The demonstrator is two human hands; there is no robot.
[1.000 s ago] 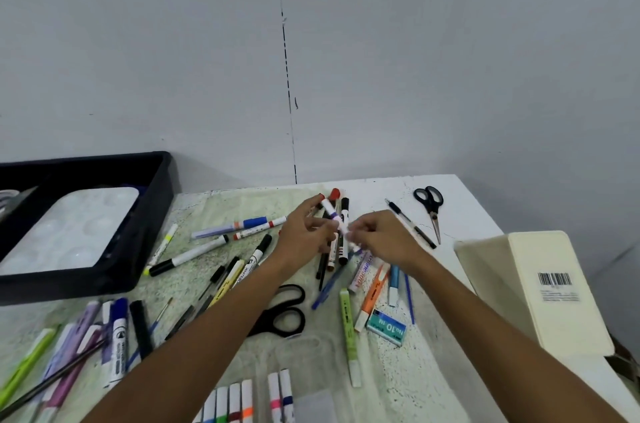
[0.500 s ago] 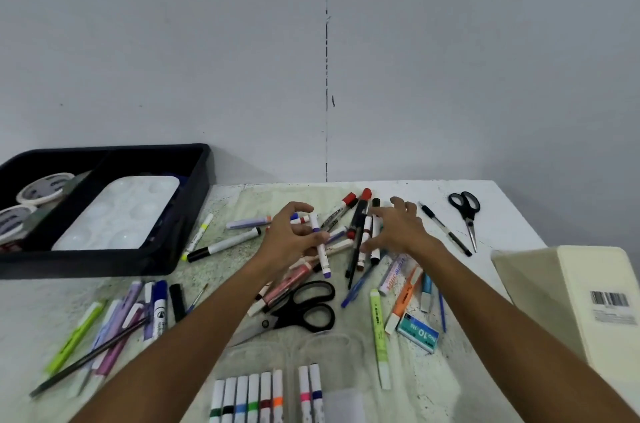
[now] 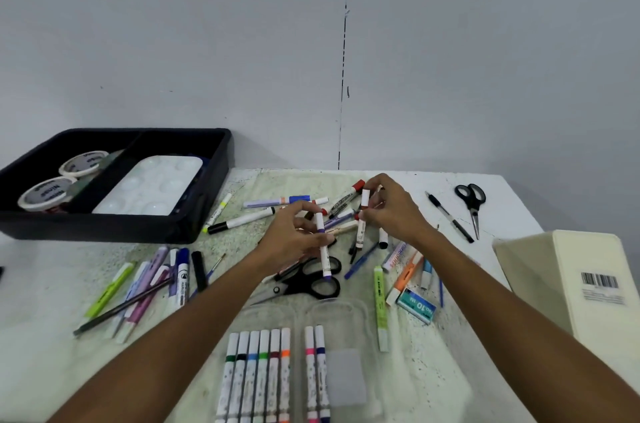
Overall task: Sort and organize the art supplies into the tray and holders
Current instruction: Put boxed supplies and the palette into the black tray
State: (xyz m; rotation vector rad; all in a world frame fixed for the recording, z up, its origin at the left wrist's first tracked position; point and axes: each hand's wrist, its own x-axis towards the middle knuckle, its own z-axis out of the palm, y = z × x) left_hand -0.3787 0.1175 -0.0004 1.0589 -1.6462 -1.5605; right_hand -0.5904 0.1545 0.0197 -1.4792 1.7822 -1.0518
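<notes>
Purple-tipped marker [image 3: 322, 246] pinched upright, left hand [image 3: 294, 237] fingers [image 3: 313, 211].

Looks like a makeshift art/craft workstation: bare grey wall [image 3: 450, 59], white table [image 3: 512, 187] under a paint-speckled cloth [image 3: 242, 239] (well used), black tray [image 3: 114, 225] with a paint palette [image 3: 152, 187].

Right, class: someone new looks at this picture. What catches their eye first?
Mid-table, two hands each lift a marker from the scattered pile: the left hand grips a white purple-banded marker, the right hand a white red-tipped marker. At far left sits a black plastic tray holding a white paint palette.
</notes>
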